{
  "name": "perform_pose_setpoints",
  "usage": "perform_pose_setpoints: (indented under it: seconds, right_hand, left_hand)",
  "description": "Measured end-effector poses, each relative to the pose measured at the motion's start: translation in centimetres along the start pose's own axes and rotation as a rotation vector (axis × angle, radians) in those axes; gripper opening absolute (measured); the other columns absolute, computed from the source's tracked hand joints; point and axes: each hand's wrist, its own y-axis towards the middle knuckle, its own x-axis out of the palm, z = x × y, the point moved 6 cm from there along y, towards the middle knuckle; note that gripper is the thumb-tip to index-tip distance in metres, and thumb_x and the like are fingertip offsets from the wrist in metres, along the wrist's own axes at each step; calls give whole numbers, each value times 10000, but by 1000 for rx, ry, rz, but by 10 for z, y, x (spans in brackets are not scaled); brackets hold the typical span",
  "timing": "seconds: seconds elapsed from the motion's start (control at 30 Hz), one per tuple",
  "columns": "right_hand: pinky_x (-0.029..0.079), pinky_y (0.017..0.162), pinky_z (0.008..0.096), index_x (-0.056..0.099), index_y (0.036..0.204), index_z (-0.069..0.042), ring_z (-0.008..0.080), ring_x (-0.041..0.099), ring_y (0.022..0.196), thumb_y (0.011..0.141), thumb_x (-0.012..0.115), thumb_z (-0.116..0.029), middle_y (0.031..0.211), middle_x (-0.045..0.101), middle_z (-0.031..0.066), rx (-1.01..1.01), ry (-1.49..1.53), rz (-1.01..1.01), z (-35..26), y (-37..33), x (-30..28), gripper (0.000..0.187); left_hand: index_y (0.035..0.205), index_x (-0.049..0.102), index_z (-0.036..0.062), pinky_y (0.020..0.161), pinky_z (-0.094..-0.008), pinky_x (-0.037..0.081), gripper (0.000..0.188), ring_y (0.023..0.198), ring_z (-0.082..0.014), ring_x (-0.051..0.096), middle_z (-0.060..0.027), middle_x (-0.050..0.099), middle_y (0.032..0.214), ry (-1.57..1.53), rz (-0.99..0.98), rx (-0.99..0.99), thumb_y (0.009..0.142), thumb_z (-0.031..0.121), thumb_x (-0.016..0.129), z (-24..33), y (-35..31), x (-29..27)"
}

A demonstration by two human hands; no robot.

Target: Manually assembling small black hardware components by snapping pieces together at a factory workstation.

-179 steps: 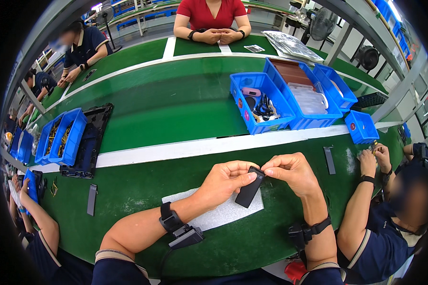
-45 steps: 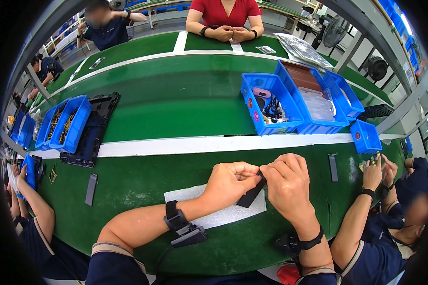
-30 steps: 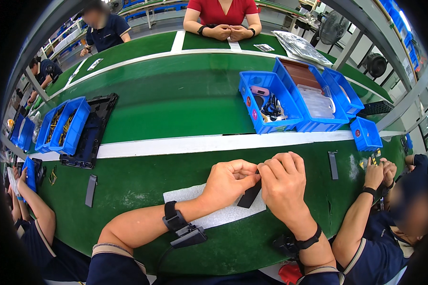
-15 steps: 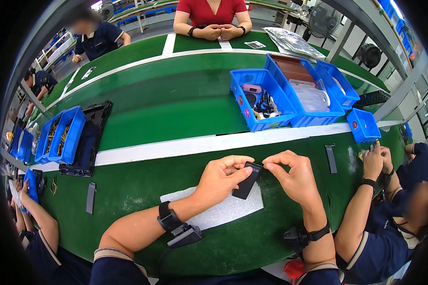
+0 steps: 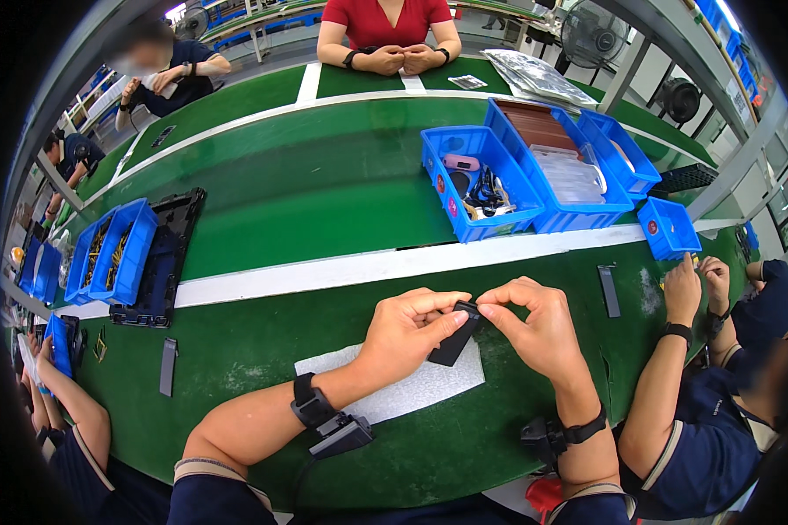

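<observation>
Between thumb and fingers my left hand grips a flat black rectangular piece, tilted with its top end away from me. Against that top end, at its right corner, is my right hand, thumb and forefinger pinched together. Whatever the pinch holds is too small or hidden to make out. Under the black piece lies a white foam-like sheet on the green work mat. Both wrists wear black straps with small devices.
Blue bins with cables, brown plates and clear parts stand far right; a small blue bin is beside them. Left are blue trays and a black frame. Dark strips lie at both sides. Co-workers sit left, right and opposite.
My right hand has moved slightly left, its fingertips now against the black piece's top end. My left hand has hardly moved. At the far left a co-worker has raised both hands.
</observation>
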Motion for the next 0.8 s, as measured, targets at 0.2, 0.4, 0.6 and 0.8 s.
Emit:
perform_pose_setpoints:
  seconds: [0.2,0.4,0.6,0.8]
  right_hand:
    - [457,605,293,652,796,15,190,591,659,751,638,-57,707,637,116,-41,14,7,-2,0,0,86]
    - [468,671,242,640,873,48,122,601,745,820,583,-59,773,650,90,197,404,-47,19,0,3,132]
    - [470,697,223,636,895,54,104,590,753,812,605,-50,819,643,82,256,680,-133,22,-1,11,136]
    - [475,685,228,643,886,43,109,589,725,791,632,-49,807,642,83,300,814,-157,31,-2,21,133]
  left_hand:
    - [1066,612,40,512,-191,442,264,659,-52,533,-8,554,782,150,0,88,819,132,629,8,-1,-1]
    - [1116,580,56,549,-184,420,280,674,-32,510,22,583,848,-146,-28,-65,853,150,585,-6,4,-3]
    - [1155,537,59,595,-177,412,292,717,-39,510,10,588,891,-330,-146,-121,883,163,543,-8,6,3]
    - [1163,533,57,590,-179,413,302,706,-39,508,10,591,873,-354,-157,-139,882,166,545,-5,4,4]
